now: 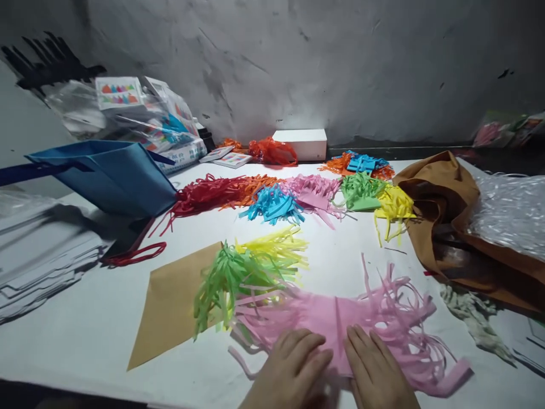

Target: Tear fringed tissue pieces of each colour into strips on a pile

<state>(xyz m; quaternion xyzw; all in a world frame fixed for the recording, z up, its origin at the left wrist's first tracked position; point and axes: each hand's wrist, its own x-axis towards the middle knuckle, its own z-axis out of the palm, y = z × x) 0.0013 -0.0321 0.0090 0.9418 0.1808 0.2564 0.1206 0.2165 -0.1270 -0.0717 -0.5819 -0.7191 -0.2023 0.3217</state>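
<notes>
My left hand (292, 369) and my right hand (377, 372) lie flat, fingers stretched out, on a fringed pink paper (340, 321) at the near edge of the white table (85, 324). The pink paper's cut strips fan out to both sides and toward the back. Just left of it lie a green fringed paper (223, 281) and a yellow fringed paper (276, 250), partly on a brown paper sheet (170, 301). Neither hand grips anything; both press down on the pink sheet.
Further back lies a row of fringed papers: red (200, 196), blue (272, 205), pink (313, 193), green (361, 190), yellow (394, 205). A blue bag (110, 173) stands left, a brown bag (443, 210) right, a white box (301, 143) by the wall.
</notes>
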